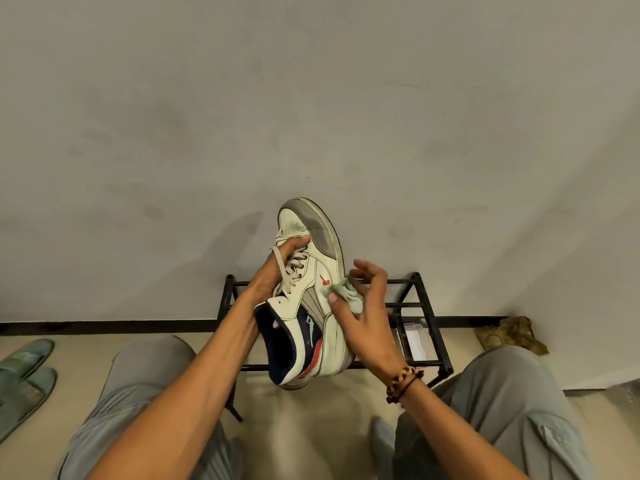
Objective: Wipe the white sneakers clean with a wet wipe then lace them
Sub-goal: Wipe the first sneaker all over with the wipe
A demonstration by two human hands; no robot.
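While the left hand [268, 278] is clamping its grip on the sneaker [308, 292] through the laces, holding it aloft above the rack [429, 362], the right hand [363, 306] is pinching a limp wet wipe [341, 294] against its side; the shoe is looking light and fairly stiff, best held at the tongue.

Head view, downward (close over knees [152, 393])

The sneaker [311, 271] I hold looks like smooth, scuffed leather with a matt grey toe and flat woven laces [294, 268]. My wipe [343, 294] is soft crumpled cloth; the rack [405, 282] is matt black metal.
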